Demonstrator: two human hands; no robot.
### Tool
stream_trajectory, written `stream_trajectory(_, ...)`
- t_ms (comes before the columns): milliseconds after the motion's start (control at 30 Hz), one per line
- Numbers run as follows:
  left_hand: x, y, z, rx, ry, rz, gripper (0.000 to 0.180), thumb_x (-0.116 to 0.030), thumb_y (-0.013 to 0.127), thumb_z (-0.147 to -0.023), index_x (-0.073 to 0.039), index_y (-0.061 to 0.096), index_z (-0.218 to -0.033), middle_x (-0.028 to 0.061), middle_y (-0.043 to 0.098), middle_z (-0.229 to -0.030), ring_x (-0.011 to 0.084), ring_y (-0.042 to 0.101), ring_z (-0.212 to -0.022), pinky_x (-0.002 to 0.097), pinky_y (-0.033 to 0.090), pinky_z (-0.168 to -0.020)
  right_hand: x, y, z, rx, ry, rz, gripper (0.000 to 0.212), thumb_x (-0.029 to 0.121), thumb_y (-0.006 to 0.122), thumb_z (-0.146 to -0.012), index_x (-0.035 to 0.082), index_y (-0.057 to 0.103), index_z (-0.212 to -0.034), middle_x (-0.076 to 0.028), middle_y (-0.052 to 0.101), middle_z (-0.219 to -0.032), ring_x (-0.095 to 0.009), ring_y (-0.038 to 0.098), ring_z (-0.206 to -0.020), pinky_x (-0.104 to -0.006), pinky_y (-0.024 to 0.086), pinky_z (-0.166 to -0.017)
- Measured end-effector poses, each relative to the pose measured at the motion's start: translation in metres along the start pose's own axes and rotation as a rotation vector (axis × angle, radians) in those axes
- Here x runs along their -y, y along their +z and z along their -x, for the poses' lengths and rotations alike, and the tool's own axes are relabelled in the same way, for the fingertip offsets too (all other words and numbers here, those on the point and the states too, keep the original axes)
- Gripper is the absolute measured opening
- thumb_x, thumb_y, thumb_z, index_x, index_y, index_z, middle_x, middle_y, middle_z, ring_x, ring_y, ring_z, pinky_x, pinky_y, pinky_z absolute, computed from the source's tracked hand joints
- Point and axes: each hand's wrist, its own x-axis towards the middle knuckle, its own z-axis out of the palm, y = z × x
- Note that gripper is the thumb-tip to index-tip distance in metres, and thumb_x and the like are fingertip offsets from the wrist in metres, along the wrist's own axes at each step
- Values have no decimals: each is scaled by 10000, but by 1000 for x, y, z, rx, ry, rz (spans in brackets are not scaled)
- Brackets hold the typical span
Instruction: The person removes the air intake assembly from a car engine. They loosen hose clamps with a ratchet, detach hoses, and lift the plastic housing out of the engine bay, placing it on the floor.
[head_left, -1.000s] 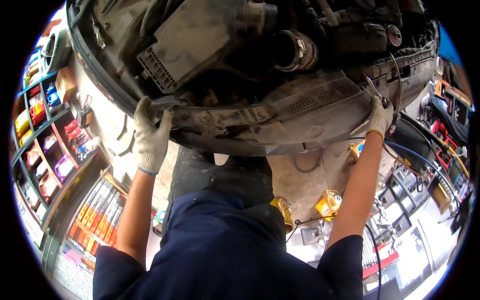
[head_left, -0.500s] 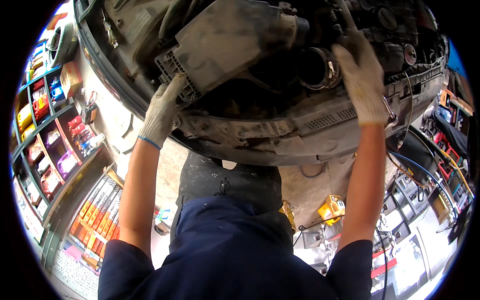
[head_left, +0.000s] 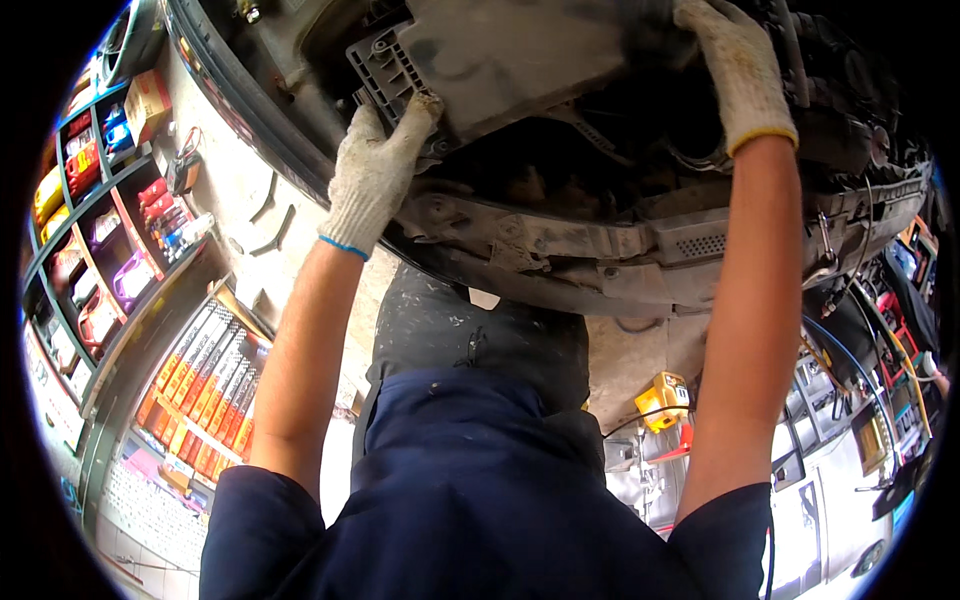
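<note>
A dusty grey-black plastic air filter housing (head_left: 520, 65) lies tilted in the engine bay at the top of the view. My left hand (head_left: 378, 175), in a white knit glove with a blue cuff edge, grips its ribbed near-left corner, the thumb on the ribs. My right hand (head_left: 735, 75), in a matching glove with a yellow edge, is closed around the housing's right end; its fingertips are partly hidden against the dark part. Below the right wrist, the open intake hose (head_left: 700, 155) shows only in part, behind the forearm.
The car's front crossmember (head_left: 590, 245) runs between my body and the engine bay. A ratchet-like metal tool (head_left: 825, 250) rests at its right. Shelves (head_left: 100, 215) of bottles and orange boxes (head_left: 205, 385) stand left. A yellow case (head_left: 662, 400) sits on the floor behind, right.
My right hand has left the area beside the intake hose and taken hold of the housing's right end. The left hand stays on the corner. The whole view has shifted slightly.
</note>
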Motion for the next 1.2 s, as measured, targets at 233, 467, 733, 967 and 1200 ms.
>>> stream_trajectory(233,2,3,8,-148,200,233,660,-483,808,-888,22,618,-1268,183,731,-1124,211,706,-1031,366,573,-859,-23,-18,23,17,-23,-174,685,514,650,-985,96,527,-1514,-167,637,-1445,-307,601,-1343,-426,457,-1118)
stream_trajectory(467,-15,-9,3,141,56,794,765,-479,809,-886,20,567,-1414,164,658,-1343,217,663,-1165,351,544,-947,-40,-40,17,57,-18,-275,703,511,657,-981,95,511,-1530,-170,624,-1462,-306,586,-1360,-416,443,-1133)
stream_trajectory(733,-32,-4,-11,423,296,816,732,-532,693,-987,-110,474,-1544,113,497,-1569,331,506,-1426,575,401,-1207,-49,-46,5,86,-12,-317,725,507,664,-977,95,492,-1548,-174,609,-1481,-304,570,-1380,-405,427,-1149)
stream_trajectory(967,-58,-28,-30,678,372,704,627,-454,701,-997,-110,539,-1496,128,560,-1510,336,541,-1401,623,469,-1145,-52,-47,6,100,4,-322,745,504,670,-973,94,476,-1563,-177,596,-1498,-303,555,-1397,-395,413,-1164)
stream_trajectory(1200,-45,-31,-52,787,347,706,595,-432,704,-997,-108,562,-1476,136,582,-1486,336,560,-1383,624,494,-1121,-49,-49,6,101,5,-319,765,501,677,-969,94,460,-1579,-180,583,-1515,-302,541,-1414,-386,399,-1179)
